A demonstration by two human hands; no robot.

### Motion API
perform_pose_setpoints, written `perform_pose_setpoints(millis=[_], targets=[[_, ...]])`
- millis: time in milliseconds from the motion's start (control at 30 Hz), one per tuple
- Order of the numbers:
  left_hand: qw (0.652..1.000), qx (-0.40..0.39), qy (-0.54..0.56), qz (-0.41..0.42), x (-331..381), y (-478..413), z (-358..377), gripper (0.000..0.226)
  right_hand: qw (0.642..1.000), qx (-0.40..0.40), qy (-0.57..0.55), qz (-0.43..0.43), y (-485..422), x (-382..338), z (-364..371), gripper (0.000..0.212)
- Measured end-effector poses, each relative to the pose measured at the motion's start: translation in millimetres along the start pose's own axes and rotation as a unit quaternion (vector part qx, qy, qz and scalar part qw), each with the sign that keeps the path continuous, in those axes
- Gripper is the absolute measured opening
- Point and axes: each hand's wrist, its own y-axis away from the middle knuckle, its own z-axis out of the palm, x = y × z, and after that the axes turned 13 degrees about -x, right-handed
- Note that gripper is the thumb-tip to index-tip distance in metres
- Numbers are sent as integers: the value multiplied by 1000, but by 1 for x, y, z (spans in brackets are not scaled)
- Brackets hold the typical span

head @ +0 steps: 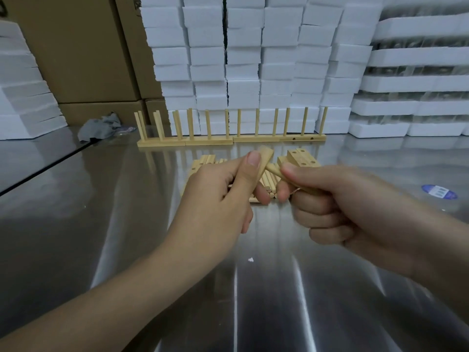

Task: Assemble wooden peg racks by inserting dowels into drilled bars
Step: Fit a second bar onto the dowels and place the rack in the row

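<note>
**Dowel held against drilled bar, centre frame**

Dowel (273,170): pinched between thumb and forefinger of right hand (337,204), other fingers curled under. It slants up and left; its far tip touches the bar (266,154). Cannot tell whether the tip is in a hole.

Bar: gripped in left hand (223,196), thumb pressed along its near face, fingers wrapped behind. Only its upper end shows above the thumb. Both pieces are held in the air above the table (127,212), just above centre frame.

Directly under the hands: loose dowels (267,192) lying side by side on the steel top. Just behind the right thumb, a small stack of spare bars (303,158), holes visible in their faces.

Further back, centre: finished racks (253,138) set end to end in a row, pegs upright.

Background: wall of white foam blocks (243,59) behind the racks and to the right; cardboard boxes (83,47) upper left; crumpled grey cloth (99,125) at the table's left rear; blue-and-white sticker (439,191) on the table at right.
</note>
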Motion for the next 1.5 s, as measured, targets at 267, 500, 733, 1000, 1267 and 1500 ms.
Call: perform_pose_setpoints(millis=[267,500,733,1000,1267,1500], targets=[[999,-15,-26,-23,-4,1,0,59,917,152,352,-111,-11,31,10,56],[1000,-12,-17,18,1,0,-4,56,950,-172,-254,66,-2,8,-1,42],[999,-21,-41,-18,-2,-1,-2,56,902,168,382,-112,-9,25,5,47],[995,-11,-87,-54,-3,5,5,55,978,125,159,-58,-14,30,9,49],[996,-29,-72,-46,-2,1,1,56,992,38,-112,35,-10,13,10,46],[996,-38,-50,-66,-6,2,4,58,893,184,391,-124,-11,33,15,45]])
